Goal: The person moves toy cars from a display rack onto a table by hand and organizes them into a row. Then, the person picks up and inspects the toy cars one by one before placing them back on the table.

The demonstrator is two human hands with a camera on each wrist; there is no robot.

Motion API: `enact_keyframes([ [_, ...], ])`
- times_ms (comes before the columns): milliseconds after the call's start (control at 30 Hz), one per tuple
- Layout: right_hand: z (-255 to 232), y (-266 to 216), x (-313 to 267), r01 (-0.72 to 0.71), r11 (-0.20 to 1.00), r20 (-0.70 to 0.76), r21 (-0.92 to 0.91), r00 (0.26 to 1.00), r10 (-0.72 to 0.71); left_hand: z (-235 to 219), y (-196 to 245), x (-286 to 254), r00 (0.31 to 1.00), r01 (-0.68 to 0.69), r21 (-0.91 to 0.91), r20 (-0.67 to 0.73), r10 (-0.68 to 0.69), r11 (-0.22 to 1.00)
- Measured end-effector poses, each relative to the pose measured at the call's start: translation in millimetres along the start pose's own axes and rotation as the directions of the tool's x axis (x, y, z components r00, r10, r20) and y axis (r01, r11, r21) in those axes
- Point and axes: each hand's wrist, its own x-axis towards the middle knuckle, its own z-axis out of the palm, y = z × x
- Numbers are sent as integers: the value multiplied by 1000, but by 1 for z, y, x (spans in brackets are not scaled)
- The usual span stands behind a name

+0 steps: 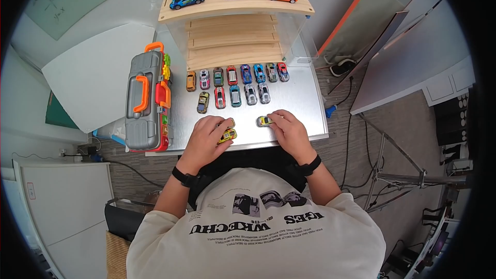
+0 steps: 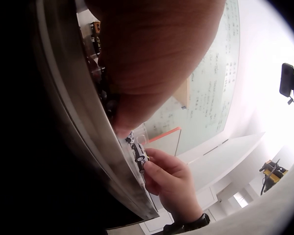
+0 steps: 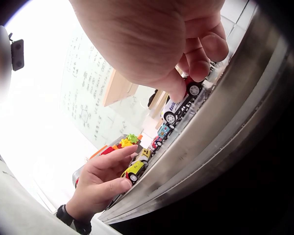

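The left hand (image 1: 206, 137) is at the table's near side, thumb beside a yellow toy car (image 1: 228, 135) and fingers over a second yellowish car (image 1: 228, 123), with both cars between them. The right wrist view shows that hand (image 3: 98, 181) with its thumb against the yellow car (image 3: 134, 169). To its right, the right hand (image 1: 290, 133) pinches a white and yellow-green car (image 1: 264, 121) between thumb and fingers. In the right wrist view this car (image 3: 174, 108) shows white and red, its wheels low by the metal surface. Left fingertips are partly hidden.
Two rows of toy cars (image 1: 231, 75) stand beyond the hands on the metal table (image 1: 302, 108). A wooden shelf (image 1: 232, 58) rises behind them, with three vehicles on top. A grey and orange toolbox (image 1: 143, 101) stands at the left.
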Motion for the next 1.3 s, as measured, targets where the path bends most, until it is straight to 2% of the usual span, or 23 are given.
enact_keyframes([
  [633, 3, -4, 2, 16, 1000, -21, 12, 1000, -16, -3, -6, -5, 1000, -16, -47, 24, 18, 999],
  [933, 17, -24, 22, 83, 996, -7, 18, 997, -83, -11, -8, -7, 997, -29, -101, 73, 36, 995],
  [1133, 37, -40, 37, 79, 996, 18, -33, 997, -78, -20, -3, -15, 1000, 2, -82, 0, -2, 997],
  [1300, 55, -44, 45, 171, 985, -15, -7, 985, -171, -19, -3, -31, 995, 91, 18, -38, -90, 996],
])
